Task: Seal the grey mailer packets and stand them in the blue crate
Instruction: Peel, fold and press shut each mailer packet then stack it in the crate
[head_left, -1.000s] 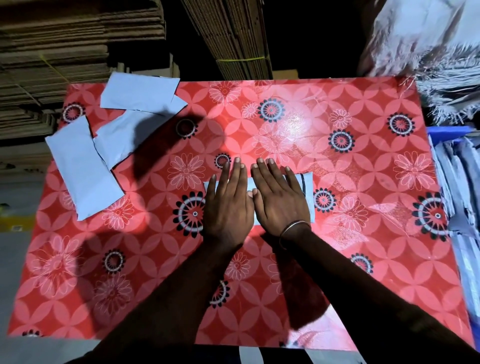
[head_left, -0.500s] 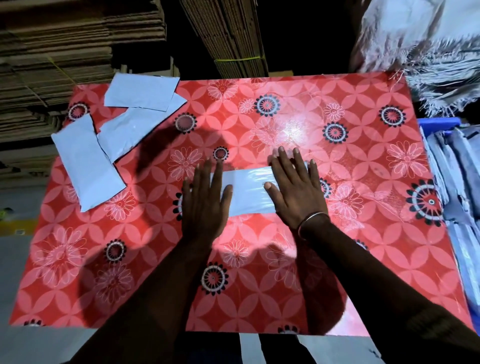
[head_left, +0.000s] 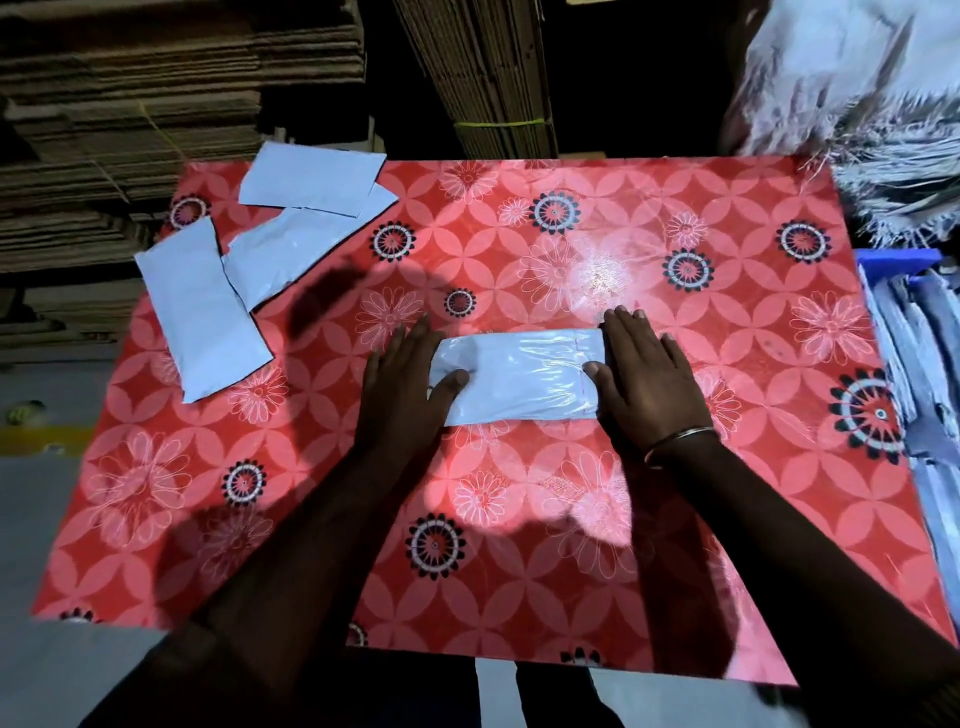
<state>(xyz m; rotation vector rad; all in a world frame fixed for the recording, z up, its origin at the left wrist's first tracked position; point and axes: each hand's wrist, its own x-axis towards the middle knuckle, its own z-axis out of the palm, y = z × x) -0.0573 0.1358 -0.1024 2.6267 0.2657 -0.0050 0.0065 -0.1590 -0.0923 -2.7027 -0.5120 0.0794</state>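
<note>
Dim surroundings; a spotlight glares on the red tablecloth (head_left: 597, 270), arms cast shadows, edges bend, corners perhaps blurred.
</note>
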